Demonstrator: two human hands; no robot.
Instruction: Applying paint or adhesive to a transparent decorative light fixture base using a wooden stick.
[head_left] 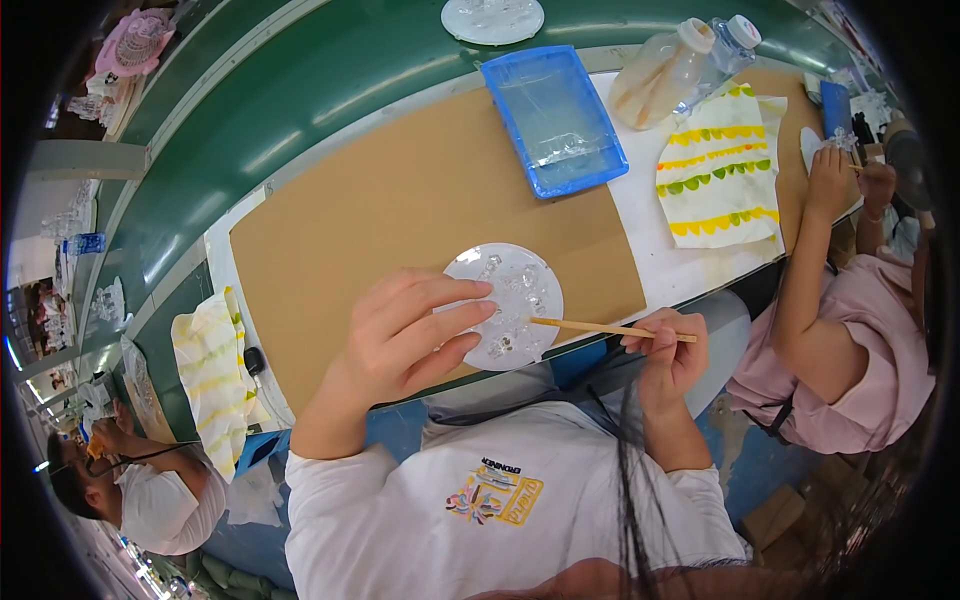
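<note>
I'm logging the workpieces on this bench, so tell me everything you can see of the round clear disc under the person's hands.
The round clear disc looks like transparent plastic, flat and circular, with small glassy pieces clustered on its face. It lies flat on the brown board near the table's front edge. The left hand rests on its left side, fingers spread over it. The tip of a thin wooden stick, held in the right hand, reaches its right edge.
</note>
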